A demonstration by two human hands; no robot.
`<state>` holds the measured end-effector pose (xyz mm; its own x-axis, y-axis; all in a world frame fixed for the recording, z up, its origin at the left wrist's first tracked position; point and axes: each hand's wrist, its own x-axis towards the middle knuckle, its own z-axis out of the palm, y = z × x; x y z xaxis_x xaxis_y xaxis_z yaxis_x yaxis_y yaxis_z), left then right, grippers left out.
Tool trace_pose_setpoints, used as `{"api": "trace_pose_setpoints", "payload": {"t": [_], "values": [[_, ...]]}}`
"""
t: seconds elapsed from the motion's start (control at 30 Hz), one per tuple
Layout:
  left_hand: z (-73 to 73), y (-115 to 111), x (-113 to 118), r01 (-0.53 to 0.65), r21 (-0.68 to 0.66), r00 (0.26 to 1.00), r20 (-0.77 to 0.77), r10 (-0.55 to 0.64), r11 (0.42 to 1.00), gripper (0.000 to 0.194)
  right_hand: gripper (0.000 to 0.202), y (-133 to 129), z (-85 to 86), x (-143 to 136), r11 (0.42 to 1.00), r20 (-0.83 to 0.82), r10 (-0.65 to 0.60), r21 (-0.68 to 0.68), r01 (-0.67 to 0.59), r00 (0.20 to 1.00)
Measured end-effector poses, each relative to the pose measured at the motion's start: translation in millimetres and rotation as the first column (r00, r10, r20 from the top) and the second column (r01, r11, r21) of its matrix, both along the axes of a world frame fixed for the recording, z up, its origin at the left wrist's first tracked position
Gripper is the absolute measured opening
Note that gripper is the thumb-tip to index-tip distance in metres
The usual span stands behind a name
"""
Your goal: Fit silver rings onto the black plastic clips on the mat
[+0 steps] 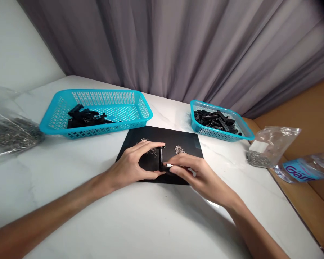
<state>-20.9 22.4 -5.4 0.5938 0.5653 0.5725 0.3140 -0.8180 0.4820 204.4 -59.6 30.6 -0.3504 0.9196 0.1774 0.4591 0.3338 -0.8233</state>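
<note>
My left hand [131, 162] pinches a narrow black part [160, 157] by its two ends, fingers at the far end and thumb at the near end. It is held over a black mat [167, 135]. Close to the part's lower end, my right hand [193, 167] grips a small white-tipped piece [169, 165] between thumb and fingers. Its kind cannot be made out, and whether it touches the black part is unclear. Two small heaps of shiny metal pins lie on the mat: a left heap [152, 151], partly behind my left hand, and a right heap [179, 149].
Behind the mat stand a large blue basket [144, 120] at left and a smaller blue basket [196, 126] at right, both with black parts. A bag of metal pieces [13, 135] sits far left. A smaller bag [259, 158] and a plastic bottle [302, 169] are at right.
</note>
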Motion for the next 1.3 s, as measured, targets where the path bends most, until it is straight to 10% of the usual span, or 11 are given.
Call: {"api": "trace_pose_setpoints", "payload": {"t": [1.13, 1.3], "values": [[-3.6, -6.7, 0.6, 0.002, 0.077, 1.000, -0.011, -0.001, 0.997, 0.054, 0.021, -5.0, -28.6, -8.5, 0.961, 0.139, -0.039, 0.276, -0.001, 0.990], [-1.6, -3.2, 0.7, -0.026, 0.009, 0.999, -0.036, 0.027, 1.000, 0.061, 0.013, -5.1, -11.9, 0.7, 0.988, 0.139, -0.105, 0.127, 0.087, 0.985]]}}
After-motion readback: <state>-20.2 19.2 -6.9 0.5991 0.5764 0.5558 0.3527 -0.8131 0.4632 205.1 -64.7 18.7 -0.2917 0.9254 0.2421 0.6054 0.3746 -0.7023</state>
